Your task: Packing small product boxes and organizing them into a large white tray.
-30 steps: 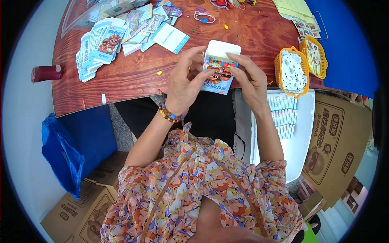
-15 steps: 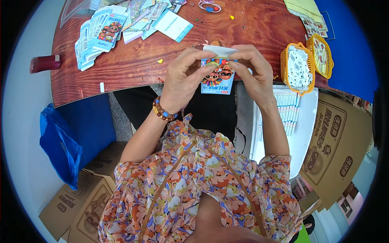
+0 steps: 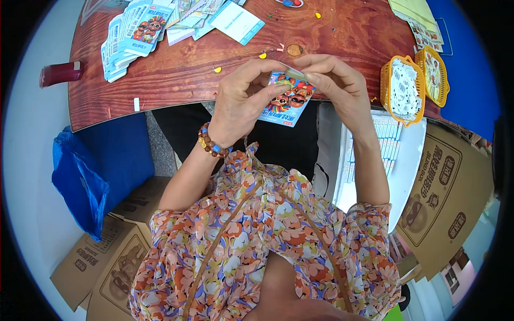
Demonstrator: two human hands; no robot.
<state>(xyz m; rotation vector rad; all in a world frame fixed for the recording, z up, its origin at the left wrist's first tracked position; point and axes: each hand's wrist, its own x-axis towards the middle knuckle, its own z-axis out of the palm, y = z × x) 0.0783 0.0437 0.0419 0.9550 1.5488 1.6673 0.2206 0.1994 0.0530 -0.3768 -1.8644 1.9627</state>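
Between both hands, over the table's near edge, is a small blue printed carton [image 3: 289,109] with red cartoon figures on it. Its far end has a pale flap, now seen as a narrow slanted strip between the fingertips. My left hand [image 3: 243,96] pinches the carton's left side, thumb across the printed face. The right hand [image 3: 342,88] is closed at the flap and the far right corner, its thumb near the flap's edge. Fingers cover part of the flap. Whether anything lies inside the carton is hidden.
A fanned pile of flat blue cartons [image 3: 120,48] and loose cards [image 3: 235,21] lies far left. Yellow baskets [image 3: 386,91] with small packets stand right. Below them, a white bin [image 3: 407,176] holds rows of boxes. A dark red cylinder [image 3: 60,74] sits left; a blue bag [image 3: 80,182] hangs below.
The flap has tipped over from a broad pale face to a thin strip. The carton has turned slightly, and the right hand has shifted a little rightward.
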